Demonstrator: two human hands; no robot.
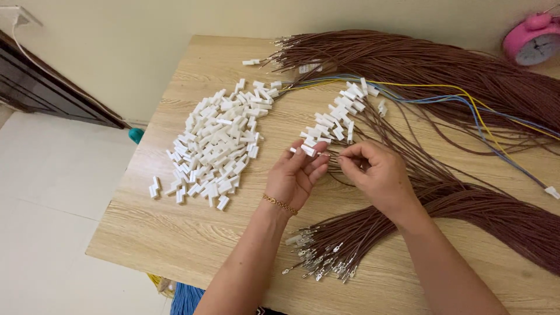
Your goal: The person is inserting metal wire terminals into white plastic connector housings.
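Fingers of the left hand [294, 175] pinch a white connector housing [308, 150] above the worktop [175, 233]; the right hand [376, 175] grasps a brown wire [335, 156], its terminal near the housing. Insertion needs careful alignment.

You get bright, even daylight | soft shadows under your arms on the table [175, 233] | sharp centre | edges perhaps slightly stretched

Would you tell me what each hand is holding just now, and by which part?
The left hand pinches a small white connector at its fingertips, by its end. The right hand pinches a thin brown wire near its tip.
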